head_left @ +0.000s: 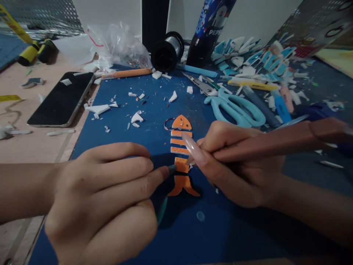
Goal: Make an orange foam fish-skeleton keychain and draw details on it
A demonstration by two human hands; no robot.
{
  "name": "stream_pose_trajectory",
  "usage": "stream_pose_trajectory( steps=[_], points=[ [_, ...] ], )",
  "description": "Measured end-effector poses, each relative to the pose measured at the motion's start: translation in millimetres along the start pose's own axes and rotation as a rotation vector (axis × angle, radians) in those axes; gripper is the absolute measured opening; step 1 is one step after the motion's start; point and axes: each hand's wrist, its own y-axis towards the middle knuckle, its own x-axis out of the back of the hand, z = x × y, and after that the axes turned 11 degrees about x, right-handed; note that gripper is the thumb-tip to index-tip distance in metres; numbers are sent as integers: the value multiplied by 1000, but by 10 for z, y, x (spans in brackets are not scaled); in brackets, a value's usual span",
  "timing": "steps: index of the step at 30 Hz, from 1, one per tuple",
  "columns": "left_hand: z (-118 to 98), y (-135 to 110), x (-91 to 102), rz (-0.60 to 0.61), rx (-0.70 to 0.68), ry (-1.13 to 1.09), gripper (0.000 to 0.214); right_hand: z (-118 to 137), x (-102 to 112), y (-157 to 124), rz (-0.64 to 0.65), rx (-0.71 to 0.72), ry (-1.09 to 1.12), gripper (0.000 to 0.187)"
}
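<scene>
An orange fish-skeleton cut-out (180, 147) lies in pieces on the blue cutting mat (154, 95): head, rib strips, tail. My left hand (110, 195) rests on the mat left of it, fingers curled, fingertips pressing beside the tail piece (183, 186), with a slim teal tool (163, 208) showing under the fingers. My right hand (237, 165) is closed round a pink craft knife (275, 141), whose tip meets the lower rib section.
Light blue scissors (237, 108), metal clippers (202, 85), pens and foam scraps lie behind the hands. A wire spool (167, 50) and a Pepsi bottle (211, 29) stand at the back. A black phone (62, 97) lies at left, off the mat.
</scene>
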Motion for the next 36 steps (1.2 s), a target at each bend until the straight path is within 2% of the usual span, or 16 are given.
stream_pose_trajectory(
  steps=[2, 4, 7, 9, 12, 16, 22, 24, 28, 33, 36],
  points=[
    [1, -47, -54, -37, 34, -40, 39, 10, 1, 1, 8, 10, -6, 24],
    [41, -71, -73, -66, -52, -47, 41, 26, -6, -8, -2, 0, 7, 26],
    [103, -68, -57, -62, -157, -27, 44, 53, -34, -32, -57, -66, 141, 27],
    [98, -55, -40, -37, -106, -16, 43, 62, -57, -40, -81, -91, 205, 29],
    [30, -38, -25, 1, 9, -17, 40, 54, -84, -27, -62, -71, 182, 31],
    [-4, -14, -4, -3, 8, -32, 38, 25, -89, 5, -35, -36, 119, 33],
    [177, 35, 26, 69, -296, 41, 39, 33, -68, 6, -35, -36, 99, 28],
    [221, 39, 13, 39, -328, 38, 40, 50, -64, 2, -76, -35, 103, 30],
    [223, 26, -21, 20, -328, 18, 38, 62, -59, 1, -144, -41, 90, 33],
    [115, -19, -53, -36, -170, 10, 42, 31, -47, 2, -66, -47, 128, 27],
    [70, -42, -62, -53, -133, 6, 45, 21, -28, -1, -7, -27, 64, 23]
  ],
)
